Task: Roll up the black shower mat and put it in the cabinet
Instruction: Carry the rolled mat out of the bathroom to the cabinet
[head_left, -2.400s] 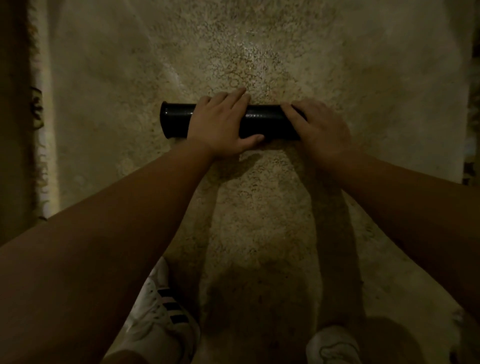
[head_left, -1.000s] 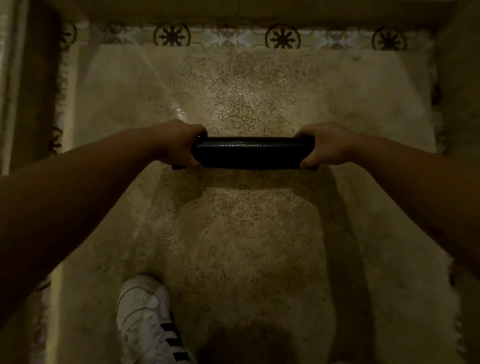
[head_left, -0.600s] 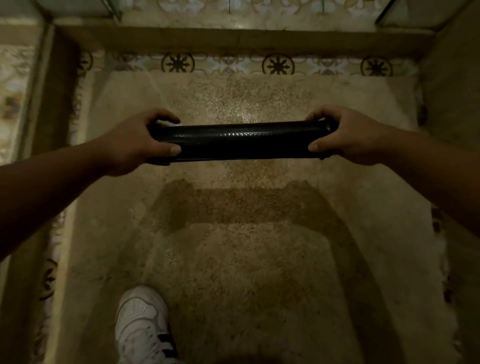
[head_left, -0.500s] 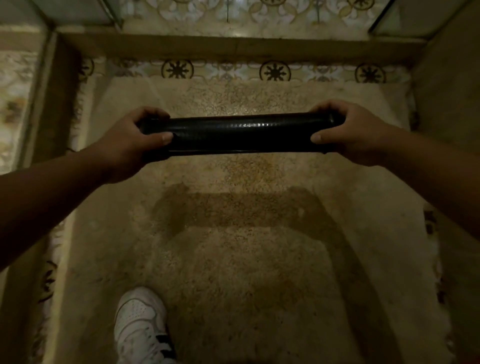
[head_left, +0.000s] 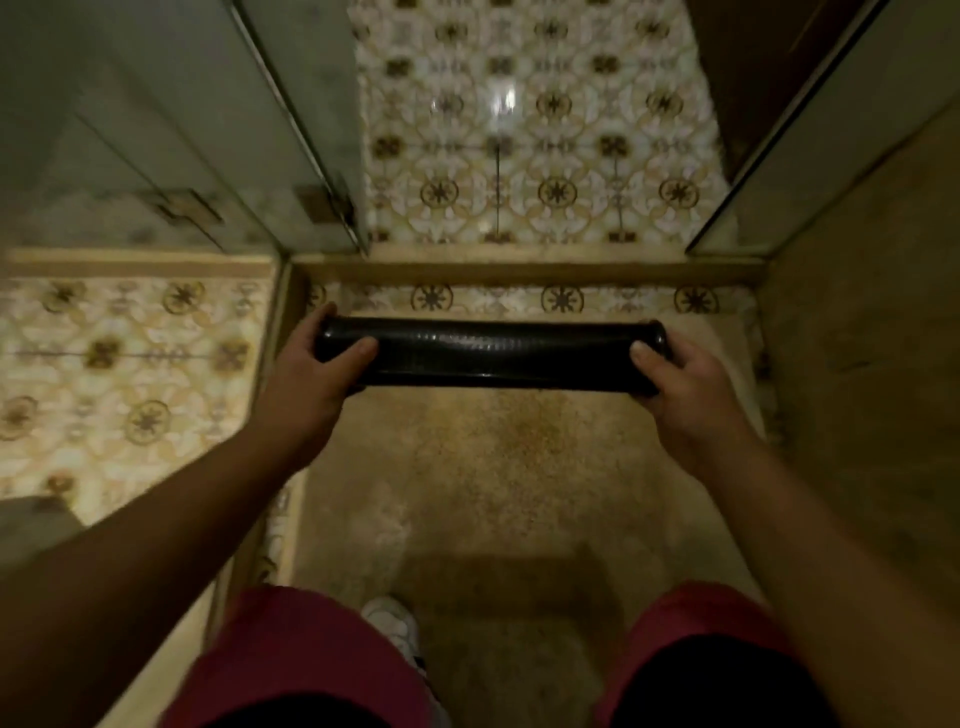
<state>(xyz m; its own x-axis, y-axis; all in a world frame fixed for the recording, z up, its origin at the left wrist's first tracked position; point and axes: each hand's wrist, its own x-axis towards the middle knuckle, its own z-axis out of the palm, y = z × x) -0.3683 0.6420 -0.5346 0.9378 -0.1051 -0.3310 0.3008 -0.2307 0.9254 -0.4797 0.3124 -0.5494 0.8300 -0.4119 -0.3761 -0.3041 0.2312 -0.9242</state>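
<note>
Fingers (head_left: 358, 347) of my left hand (head_left: 311, 374) and right hand (head_left: 685, 384) curl round the ends of the black mat (head_left: 493, 353), rolled tight, level between them above the shower floor (head_left: 493, 467). Rolling looks done; I see no cabinet, so stowing remains.

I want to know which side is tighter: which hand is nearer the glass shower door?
Left. The left hand grips the mat end below the glass door; the right hand holds the far end.

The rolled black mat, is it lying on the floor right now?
No, the rolled black mat is held up off the floor, gripped at its ends by the left hand and right hand.
</note>
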